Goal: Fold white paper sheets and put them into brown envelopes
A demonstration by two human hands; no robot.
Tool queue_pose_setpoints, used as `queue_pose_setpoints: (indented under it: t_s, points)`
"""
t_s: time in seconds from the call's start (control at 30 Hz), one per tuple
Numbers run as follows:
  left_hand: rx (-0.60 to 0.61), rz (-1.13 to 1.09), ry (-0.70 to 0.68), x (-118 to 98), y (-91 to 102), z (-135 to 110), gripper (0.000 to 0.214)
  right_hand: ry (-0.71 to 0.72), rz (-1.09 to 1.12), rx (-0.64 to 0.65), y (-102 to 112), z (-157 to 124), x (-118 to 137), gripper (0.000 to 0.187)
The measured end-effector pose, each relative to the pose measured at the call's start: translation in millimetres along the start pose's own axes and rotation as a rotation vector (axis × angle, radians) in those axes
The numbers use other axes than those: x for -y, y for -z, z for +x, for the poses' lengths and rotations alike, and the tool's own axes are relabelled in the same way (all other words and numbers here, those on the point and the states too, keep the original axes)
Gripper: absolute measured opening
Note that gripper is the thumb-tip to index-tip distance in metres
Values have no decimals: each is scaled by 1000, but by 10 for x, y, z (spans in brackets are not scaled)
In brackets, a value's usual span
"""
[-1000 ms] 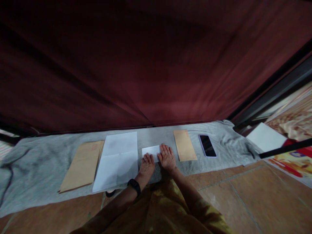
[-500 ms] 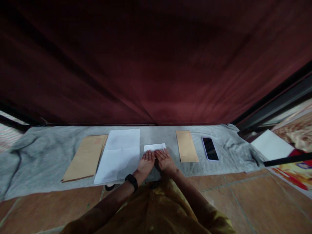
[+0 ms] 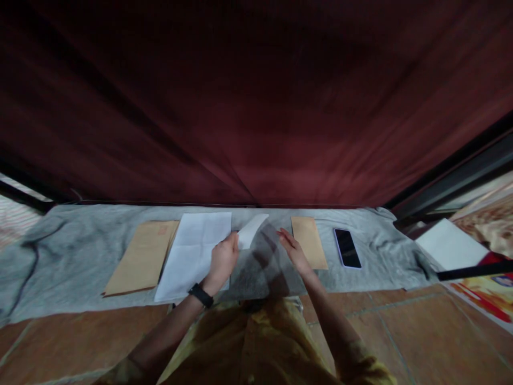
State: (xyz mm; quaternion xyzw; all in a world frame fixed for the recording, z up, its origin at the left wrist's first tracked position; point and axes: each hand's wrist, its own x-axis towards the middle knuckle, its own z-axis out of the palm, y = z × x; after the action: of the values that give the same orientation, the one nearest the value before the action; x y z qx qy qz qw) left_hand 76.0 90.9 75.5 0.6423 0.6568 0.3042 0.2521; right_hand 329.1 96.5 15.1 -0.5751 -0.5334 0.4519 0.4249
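Observation:
My left hand (image 3: pixel 223 258), with a black wristband, is closed on a small folded white paper (image 3: pixel 252 229) and holds it lifted off the grey cloth (image 3: pixel 80 240). My right hand (image 3: pixel 294 247) hovers open to the right of the paper, fingers stretched, right beside a brown envelope (image 3: pixel 308 241). A larger unfolded white sheet (image 3: pixel 196 251) lies just under and left of my left hand.
A stack of brown envelopes (image 3: pixel 140 255) lies left of the white sheet. A dark phone (image 3: pixel 347 247) rests right of the single envelope. A dark red curtain (image 3: pixel 256 107) hangs behind the cloth. White paper (image 3: pixel 451 245) and colourful packaging sit at far right on the tiled floor.
Both hands were pressing the folded paper flat on the cloth. Now my left hand has lifted it, and my right hand has moved right toward the brown envelope.

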Motion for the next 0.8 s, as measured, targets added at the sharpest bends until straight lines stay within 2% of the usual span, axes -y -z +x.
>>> queue_pose_setpoints:
  t_s: [0.07,0.13,0.2,0.27,0.4,0.47,0.63,0.8]
  points:
    - [-50,-504,233,-36,-33,37,20,-178,232,29,-119,-15,20,57]
    - [-66,-762,382,-42,-139,13,19,-286,386,103,-276,-66,24,60]
    - [-85,-842,468,-30,-277,-58,18,-359,566,167,-438,-134,18,54]
    - [-101,-915,531,-15,-410,-148,16,-398,672,171,-572,-191,8,48]
    - [-93,-1121,637,0,-577,-293,16,-400,605,57,-685,-203,-21,49]
    - [-65,-1160,646,14,-608,-335,21,-399,566,45,-669,-176,-41,47]
    - [2,-1096,633,82,-599,-348,29,-401,487,64,-546,-144,-102,46]
    - [-103,-1037,623,163,-529,-240,37,-398,427,93,-397,-101,-148,43]
